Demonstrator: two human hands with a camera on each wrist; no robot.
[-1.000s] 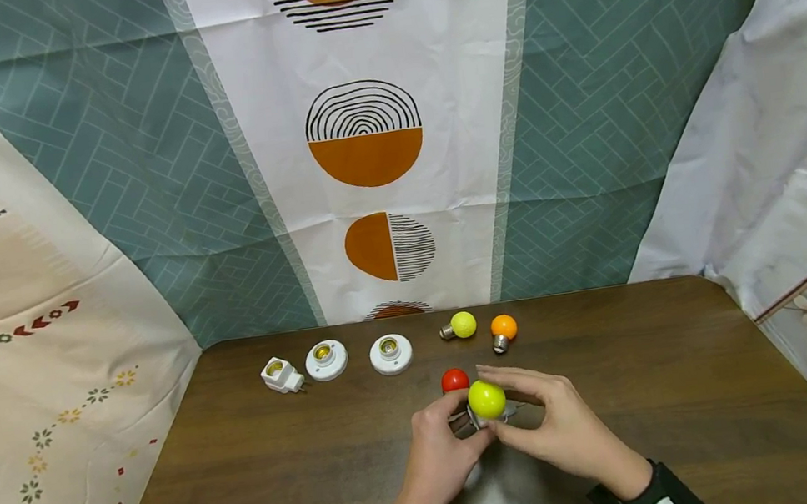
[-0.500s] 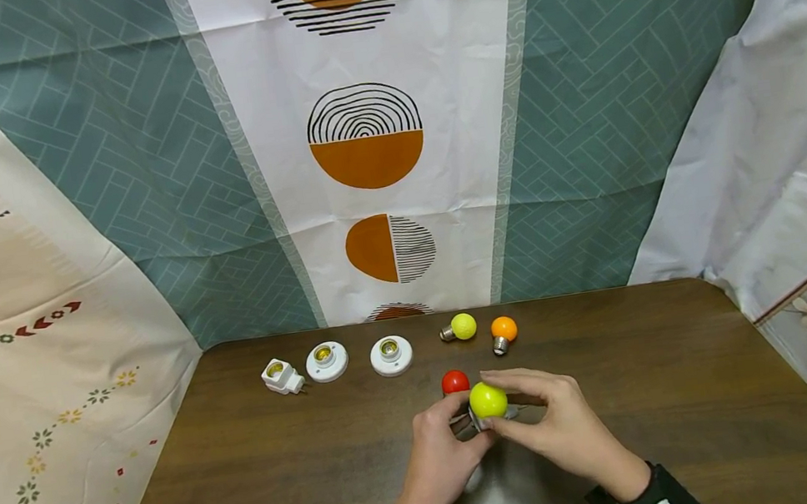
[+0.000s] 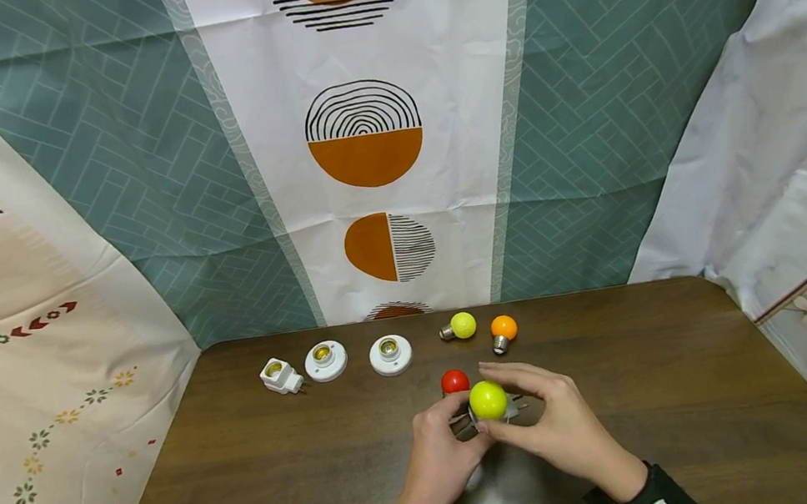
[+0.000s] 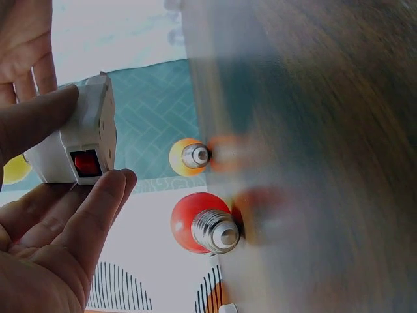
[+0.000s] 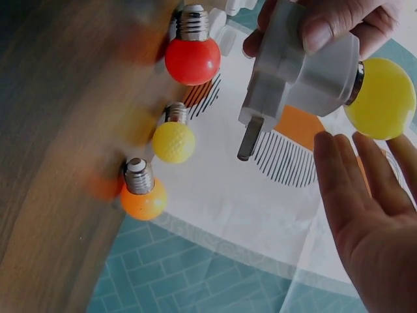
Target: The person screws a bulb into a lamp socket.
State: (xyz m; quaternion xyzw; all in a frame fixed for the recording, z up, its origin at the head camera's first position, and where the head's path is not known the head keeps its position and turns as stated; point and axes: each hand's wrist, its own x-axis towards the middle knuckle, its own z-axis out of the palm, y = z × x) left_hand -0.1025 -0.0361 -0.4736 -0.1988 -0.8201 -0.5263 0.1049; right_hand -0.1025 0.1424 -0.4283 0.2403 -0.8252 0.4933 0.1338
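My left hand point(image 3: 435, 446) grips a white plug-in lamp socket point(image 4: 91, 130) between thumb and fingers. It has a red rocker switch point(image 4: 85, 163) on one side, and its metal plug pin point(image 5: 250, 138) shows in the right wrist view. A yellow-green round light bulb point(image 3: 487, 400) is seated in the socket's mouth, a bit of its metal base showing. Around that bulb stands my right hand point(image 3: 559, 413), its fingers extended and spread from the thumb, the fingertips close to the glass. A red bulb point(image 3: 454, 380) lies on the table just beyond the left fingers.
Farther back on the wooden table point(image 3: 309, 465) lie a smaller yellow bulb point(image 3: 463, 325) and an orange bulb point(image 3: 503, 327). Two round white lamp holders point(image 3: 390, 355) and another white plug-in socket point(image 3: 282, 376) stand at the back left. A patterned cloth point(image 3: 586, 137) hangs behind.
My right fingers and thumb have spread a little farther apart around the yellow-green bulb. The left hand keeps its hold on the socket in nearly the same place.
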